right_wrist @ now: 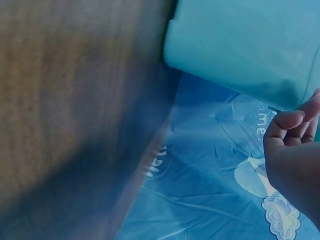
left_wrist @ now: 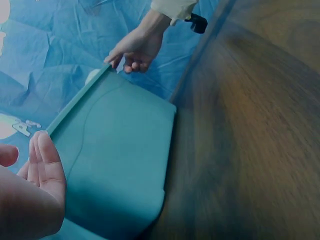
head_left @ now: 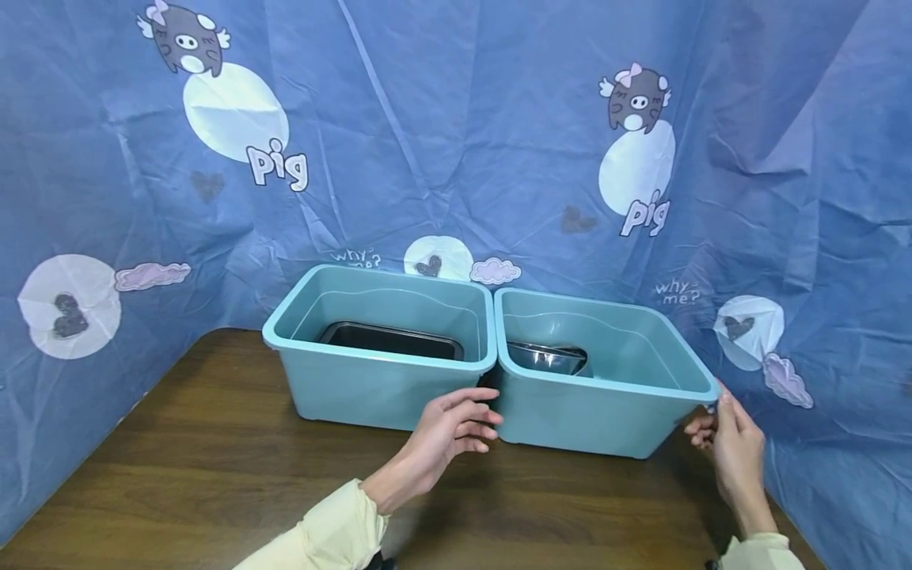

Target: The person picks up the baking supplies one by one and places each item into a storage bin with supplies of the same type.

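Note:
Two teal plastic bins stand side by side on a brown wooden table [head_left: 214,467]. The left bin [head_left: 370,389] holds a dark baking tray [head_left: 388,339]. In the right bin [head_left: 591,413] lies a shiny metal bowl [head_left: 545,356]. My left hand [head_left: 456,423] is at the right bin's near-left corner, by the gap between the bins, with its fingers relaxed and holding nothing. My right hand [head_left: 730,439] is at that bin's near-right corner, thumb on the rim and fingers curled under the lip. The left wrist view shows the bin's front wall [left_wrist: 115,160], my left hand [left_wrist: 42,170] and my right hand [left_wrist: 135,47].
A blue cartoon-pig cloth [head_left: 456,142] hangs behind and on both sides, close to the bins. The table's right edge lies just beyond my right hand. The right wrist view shows the bin's corner [right_wrist: 240,45], my right hand [right_wrist: 292,150] and the cloth [right_wrist: 210,190] below the table edge.

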### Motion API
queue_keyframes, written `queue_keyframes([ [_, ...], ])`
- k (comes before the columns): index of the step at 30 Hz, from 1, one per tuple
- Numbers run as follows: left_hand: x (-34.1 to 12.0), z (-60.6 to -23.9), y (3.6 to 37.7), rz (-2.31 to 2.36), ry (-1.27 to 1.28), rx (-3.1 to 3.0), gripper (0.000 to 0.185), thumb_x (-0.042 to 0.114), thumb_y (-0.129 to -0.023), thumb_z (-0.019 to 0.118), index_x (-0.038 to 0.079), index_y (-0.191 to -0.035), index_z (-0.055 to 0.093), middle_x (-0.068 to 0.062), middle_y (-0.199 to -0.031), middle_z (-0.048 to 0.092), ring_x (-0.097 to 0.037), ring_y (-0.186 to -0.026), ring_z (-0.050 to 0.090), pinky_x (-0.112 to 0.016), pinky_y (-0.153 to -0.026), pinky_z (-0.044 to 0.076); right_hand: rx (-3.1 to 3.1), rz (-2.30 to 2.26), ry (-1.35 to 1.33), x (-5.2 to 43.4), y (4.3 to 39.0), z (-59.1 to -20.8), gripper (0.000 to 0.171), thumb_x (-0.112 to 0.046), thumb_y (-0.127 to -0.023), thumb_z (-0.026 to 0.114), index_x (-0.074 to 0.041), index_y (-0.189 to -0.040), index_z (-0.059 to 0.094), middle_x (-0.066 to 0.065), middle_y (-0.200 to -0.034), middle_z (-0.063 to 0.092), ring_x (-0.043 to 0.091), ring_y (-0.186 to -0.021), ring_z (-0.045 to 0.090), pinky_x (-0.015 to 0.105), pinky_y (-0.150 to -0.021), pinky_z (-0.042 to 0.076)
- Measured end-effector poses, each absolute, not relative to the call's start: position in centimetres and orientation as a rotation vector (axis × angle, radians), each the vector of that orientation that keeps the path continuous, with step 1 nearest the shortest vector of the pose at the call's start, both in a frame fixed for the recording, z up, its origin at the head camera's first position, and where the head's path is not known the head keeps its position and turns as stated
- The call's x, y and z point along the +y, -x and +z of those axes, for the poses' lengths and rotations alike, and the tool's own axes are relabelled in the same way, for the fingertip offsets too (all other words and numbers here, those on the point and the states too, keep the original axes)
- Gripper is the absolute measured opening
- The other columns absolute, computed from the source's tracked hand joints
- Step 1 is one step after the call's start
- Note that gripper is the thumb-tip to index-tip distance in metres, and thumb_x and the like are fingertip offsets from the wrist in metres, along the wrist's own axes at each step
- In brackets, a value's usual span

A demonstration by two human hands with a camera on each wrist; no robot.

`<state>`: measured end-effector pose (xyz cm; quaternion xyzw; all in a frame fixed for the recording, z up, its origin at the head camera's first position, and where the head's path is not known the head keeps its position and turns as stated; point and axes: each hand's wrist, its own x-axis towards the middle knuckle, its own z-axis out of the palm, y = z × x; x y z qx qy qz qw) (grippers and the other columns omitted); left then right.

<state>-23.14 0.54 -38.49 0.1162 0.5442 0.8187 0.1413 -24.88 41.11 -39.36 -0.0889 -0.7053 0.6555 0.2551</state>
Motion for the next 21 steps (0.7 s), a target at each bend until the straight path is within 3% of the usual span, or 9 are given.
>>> queue_keyframes([
  [5,-0.8,-38.8,23.0,2.370,-0.315,1.600,0.040,0.011,-0.101,0.056,-0.002,-0.138,0.060,-0.009,-0.102,0.073,-0.016,-0.085,0.067,-0.027,-0.073,0.056,-1.888,1.738,0.215,41.0,24.4,-39.7,0.047,-0.034,-0.112,0.043,-0.011,-0.152,0.052,-0.003,-0.060,0.062,0.005,-0.048,0.055,0.016,-0.047,0.046],
  [11,-2.0,-39.0,23.2,2.406,-0.288,1.618,0.042,0.013,-0.102,0.055,-0.004,-0.140,0.056,-0.008,-0.102,0.072,-0.016,-0.085,0.067,-0.027,-0.074,0.055,-1.922,1.651,0.238,41.0,23.5,-40.1,0.052,-0.032,-0.113,0.040,-0.003,-0.156,0.044,-0.003,-0.061,0.061,0.005,-0.049,0.054,0.015,-0.048,0.045],
  [16,-3.0,-38.9,23.3,2.413,-0.249,1.652,0.041,0.012,-0.104,0.052,-0.005,-0.141,0.055,-0.007,-0.102,0.072,-0.017,-0.085,0.067,-0.027,-0.073,0.056,-1.924,1.567,0.239,40.5,22.6,-40.4,0.047,-0.027,-0.113,0.041,0.001,-0.150,0.050,-0.003,-0.060,0.062,0.005,-0.048,0.054,0.014,-0.048,0.045],
  [21,-4.3,-38.9,23.4,2.426,-0.215,1.747,0.039,0.013,-0.104,0.053,-0.003,-0.139,0.058,-0.012,-0.104,0.071,-0.020,-0.087,0.067,-0.029,-0.073,0.056,-1.941,1.510,0.204,39.6,21.5,-40.9,0.025,-0.023,-0.112,0.046,-0.017,-0.126,0.066,-0.002,-0.061,0.063,0.005,-0.048,0.054,0.014,-0.050,0.046],
])
